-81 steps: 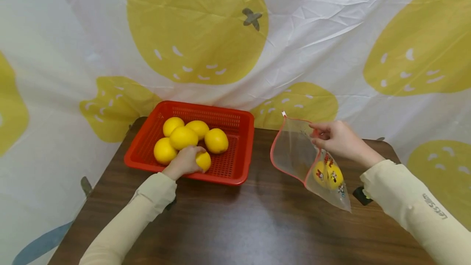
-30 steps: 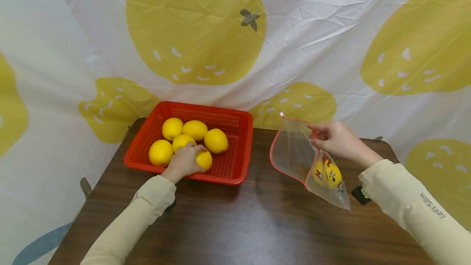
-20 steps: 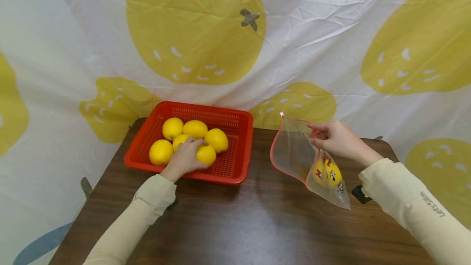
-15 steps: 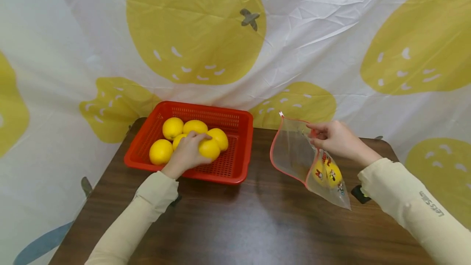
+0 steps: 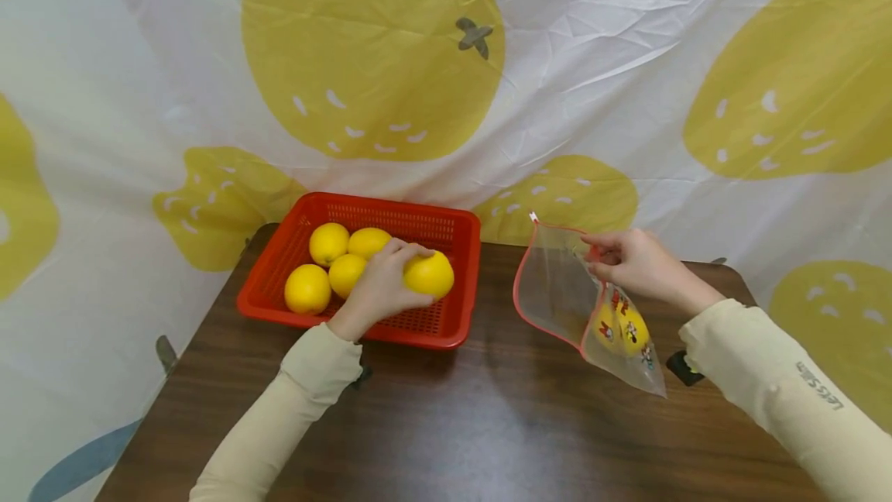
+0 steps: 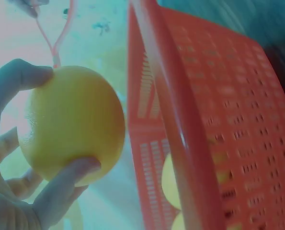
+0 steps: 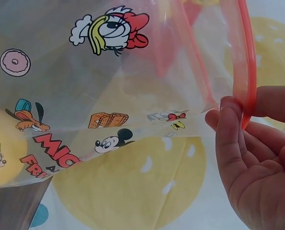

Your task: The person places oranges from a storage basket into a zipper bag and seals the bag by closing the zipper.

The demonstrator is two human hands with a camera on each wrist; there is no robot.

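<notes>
My left hand point(image 5: 387, 280) grips a bright yellow lemon point(image 5: 428, 276) over the right part of a red plastic basket point(image 5: 456, 316). In the left wrist view, the thumb and fingers curl round this lemon point(image 6: 75, 124), close beside the basket's rim point(image 6: 180, 105). Several more lemons point(image 5: 307, 289) lie in the basket, mostly to the left. My right hand point(image 5: 637, 263) pinches the red-edged mouth of a clear zip bag point(image 5: 557, 277), whose mouth gapes toward the basket. Inside the bag's lower end rests a lemon point(image 5: 620, 328). The right wrist view shows cartoon prints on the bag point(image 7: 108, 91).
A dark wooden table point(image 5: 474, 417) bears the basket at its back left. Behind it hangs a white cloth point(image 5: 592, 60) printed with large yellow fruit. A white zip slider point(image 5: 533, 217) sits at the bag's upper left corner.
My left hand has taken hold of a lemon at the basket's front and raised it to the right. Lemons around it have shifted slightly. The right hand and bag have stayed nearly still.
</notes>
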